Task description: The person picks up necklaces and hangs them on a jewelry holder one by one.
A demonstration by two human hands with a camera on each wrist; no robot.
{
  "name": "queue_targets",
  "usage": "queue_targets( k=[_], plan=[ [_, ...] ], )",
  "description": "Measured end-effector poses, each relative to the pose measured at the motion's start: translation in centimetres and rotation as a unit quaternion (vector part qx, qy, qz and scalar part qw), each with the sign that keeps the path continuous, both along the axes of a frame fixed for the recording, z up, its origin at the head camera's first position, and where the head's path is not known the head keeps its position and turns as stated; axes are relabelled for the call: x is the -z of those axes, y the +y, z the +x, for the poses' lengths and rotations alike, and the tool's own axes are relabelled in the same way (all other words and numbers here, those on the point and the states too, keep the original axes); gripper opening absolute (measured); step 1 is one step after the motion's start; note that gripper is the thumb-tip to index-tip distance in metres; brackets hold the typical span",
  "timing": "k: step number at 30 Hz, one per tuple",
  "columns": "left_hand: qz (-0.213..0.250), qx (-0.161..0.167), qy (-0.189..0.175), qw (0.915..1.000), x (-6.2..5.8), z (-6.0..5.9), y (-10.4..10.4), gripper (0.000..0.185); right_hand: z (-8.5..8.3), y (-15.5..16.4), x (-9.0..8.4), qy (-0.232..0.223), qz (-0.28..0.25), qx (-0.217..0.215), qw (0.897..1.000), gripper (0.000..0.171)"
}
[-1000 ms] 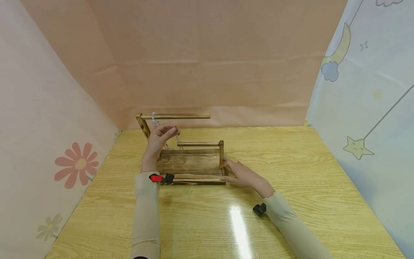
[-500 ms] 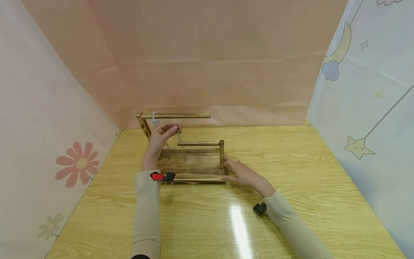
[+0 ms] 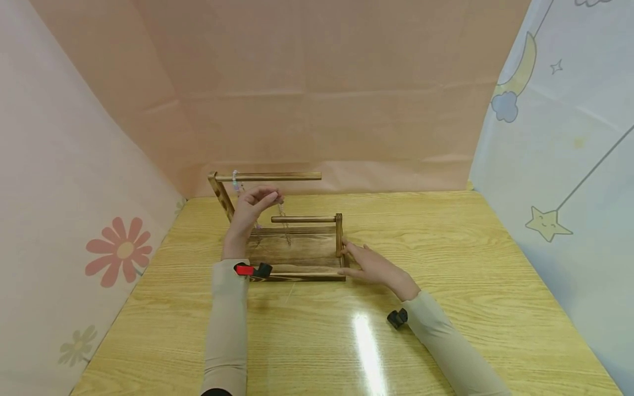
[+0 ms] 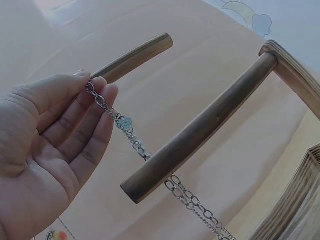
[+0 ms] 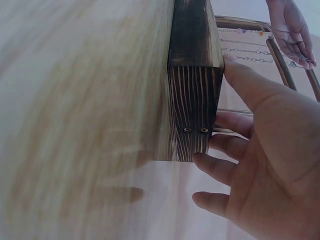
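My left hand [image 3: 255,212] is raised over the jewelry stand's left half, pinching one end of a silvery chain necklace [image 4: 135,142] between thumb and fingertips. A small pale charm [image 4: 123,121] sits on the chain. From the fingertips the chain slants down past the lower wooden rod [image 4: 200,130], passing behind it near the free end in the left wrist view. My right hand [image 3: 371,267] rests at the right end of the wooden stand [image 3: 297,278]. Its fingers are spread, touching the right post [image 3: 339,236], and the thumb lies at the base's front corner.
A beaded strand [image 3: 235,179] hangs on the upper rod [image 3: 282,176] near its left post [image 3: 221,195]. The stand's shallow tray [image 3: 307,250] lies below both rods. A patterned cloth [image 3: 550,165] borders the table on the right.
The left hand has shifted slightly right along the lower rod, carrying the chain with it. The right hand and the stand stay in place.
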State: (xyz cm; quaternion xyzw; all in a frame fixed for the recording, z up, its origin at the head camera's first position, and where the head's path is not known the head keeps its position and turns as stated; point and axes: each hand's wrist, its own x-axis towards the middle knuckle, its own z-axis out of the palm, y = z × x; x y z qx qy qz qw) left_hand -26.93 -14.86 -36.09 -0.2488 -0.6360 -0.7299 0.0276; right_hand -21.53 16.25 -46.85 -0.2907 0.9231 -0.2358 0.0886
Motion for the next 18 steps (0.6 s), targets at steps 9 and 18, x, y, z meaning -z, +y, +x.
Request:
queue_targets(
  k=[9, 18],
  plan=[
    [-0.018, -0.007, -0.011, 0.9998, -0.4, 0.2, 0.9, 0.018, 0.0, 0.0, 0.0, -0.002, -0.002, 0.003, 1.0, 0.086],
    [-0.019, 0.002, -0.004, 0.9998, -0.6, 0.2, 1.6, 0.026, 0.0, -0.1, 0.0, 0.003, -0.002, 0.002, 1.0, 0.087]
  ],
)
